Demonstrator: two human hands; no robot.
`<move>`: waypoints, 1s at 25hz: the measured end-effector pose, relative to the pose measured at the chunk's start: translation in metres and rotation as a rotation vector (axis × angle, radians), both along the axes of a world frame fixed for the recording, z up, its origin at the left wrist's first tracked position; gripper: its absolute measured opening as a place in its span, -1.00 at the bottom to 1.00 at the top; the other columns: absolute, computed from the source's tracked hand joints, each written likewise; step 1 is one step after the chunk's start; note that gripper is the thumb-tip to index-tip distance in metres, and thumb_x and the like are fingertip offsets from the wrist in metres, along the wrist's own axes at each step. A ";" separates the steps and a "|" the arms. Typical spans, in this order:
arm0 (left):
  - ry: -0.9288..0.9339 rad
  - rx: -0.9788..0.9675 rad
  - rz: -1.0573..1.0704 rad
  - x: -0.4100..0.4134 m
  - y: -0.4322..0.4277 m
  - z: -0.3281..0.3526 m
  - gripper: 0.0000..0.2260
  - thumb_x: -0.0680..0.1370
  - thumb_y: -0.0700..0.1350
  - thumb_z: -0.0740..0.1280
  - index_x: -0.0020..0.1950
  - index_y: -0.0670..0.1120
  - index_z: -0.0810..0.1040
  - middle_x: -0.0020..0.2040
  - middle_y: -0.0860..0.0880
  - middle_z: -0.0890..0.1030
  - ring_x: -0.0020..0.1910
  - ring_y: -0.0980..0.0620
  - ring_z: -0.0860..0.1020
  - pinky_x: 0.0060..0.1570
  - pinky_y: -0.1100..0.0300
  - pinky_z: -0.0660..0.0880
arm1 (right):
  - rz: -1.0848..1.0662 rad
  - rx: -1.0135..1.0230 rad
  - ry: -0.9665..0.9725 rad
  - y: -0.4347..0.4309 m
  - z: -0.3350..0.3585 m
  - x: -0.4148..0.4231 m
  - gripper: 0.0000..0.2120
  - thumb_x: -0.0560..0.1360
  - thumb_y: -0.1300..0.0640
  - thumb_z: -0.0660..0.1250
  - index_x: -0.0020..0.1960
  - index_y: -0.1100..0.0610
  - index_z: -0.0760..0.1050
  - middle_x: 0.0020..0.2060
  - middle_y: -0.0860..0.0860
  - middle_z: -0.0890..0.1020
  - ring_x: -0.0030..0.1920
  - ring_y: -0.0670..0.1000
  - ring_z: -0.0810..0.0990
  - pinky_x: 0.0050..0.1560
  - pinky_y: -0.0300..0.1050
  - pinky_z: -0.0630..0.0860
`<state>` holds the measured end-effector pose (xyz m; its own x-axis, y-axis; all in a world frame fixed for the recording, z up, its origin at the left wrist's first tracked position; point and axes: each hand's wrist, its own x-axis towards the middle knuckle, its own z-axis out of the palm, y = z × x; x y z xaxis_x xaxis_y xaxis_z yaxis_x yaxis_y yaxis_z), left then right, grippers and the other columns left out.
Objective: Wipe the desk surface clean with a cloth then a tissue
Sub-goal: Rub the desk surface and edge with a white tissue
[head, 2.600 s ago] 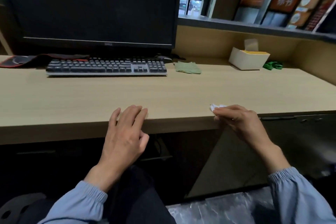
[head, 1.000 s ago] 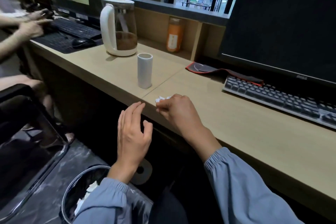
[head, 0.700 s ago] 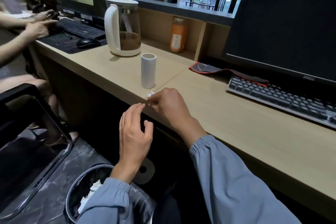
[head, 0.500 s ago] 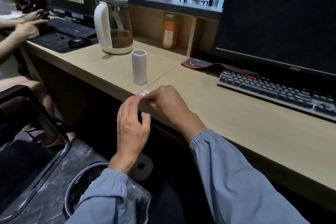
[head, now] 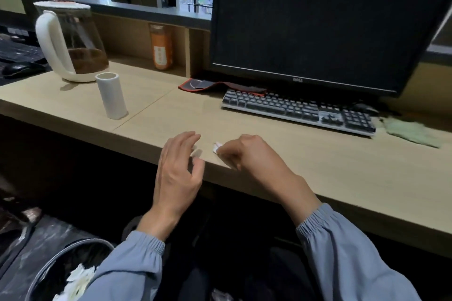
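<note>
My right hand [head: 247, 154] rests on the light wooden desk [head: 330, 168] near its front edge and pinches a small crumpled white tissue [head: 216, 148] in curled fingers. My left hand [head: 177, 173] hovers at the desk's front edge just left of the tissue, fingers relaxed and slightly bent, holding nothing. A green cloth [head: 411, 131] lies on the desk at the right, beside the keyboard's end.
A keyboard [head: 298, 111] and dark monitor [head: 318, 19] stand at the back. A white cylinder [head: 111, 95], a kettle [head: 69, 41] and an orange bottle [head: 161, 46] are at the left. A red-edged mouse pad [head: 208, 84] lies behind. A bin [head: 68, 273] sits below left.
The view swung back right. My right hand slid the tissue rightward along the front edge, away from the white cylinder. My left hand followed beside it.
</note>
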<state>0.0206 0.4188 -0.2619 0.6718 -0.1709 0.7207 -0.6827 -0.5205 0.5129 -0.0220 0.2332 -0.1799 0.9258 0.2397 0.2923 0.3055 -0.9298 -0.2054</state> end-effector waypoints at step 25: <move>-0.352 0.190 -0.266 -0.095 -0.167 -0.008 -0.81 0.64 -0.13 0.32 0.16 -0.10 0.70 0.17 0.02 0.70 0.15 -0.01 0.67 0.22 -0.06 0.41 | -0.618 -0.049 -0.116 -0.257 -0.009 -0.309 -0.83 0.53 0.15 0.39 0.10 0.03 0.68 0.20 -0.08 0.64 0.17 -0.05 0.60 0.11 -0.04 0.59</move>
<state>-0.0743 0.2518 -0.2694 0.3076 -0.4547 0.8358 -0.9200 -0.3662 0.1395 -0.3306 -0.0235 -0.1892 0.8605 -0.3142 0.4011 -0.2739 -0.9490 -0.1560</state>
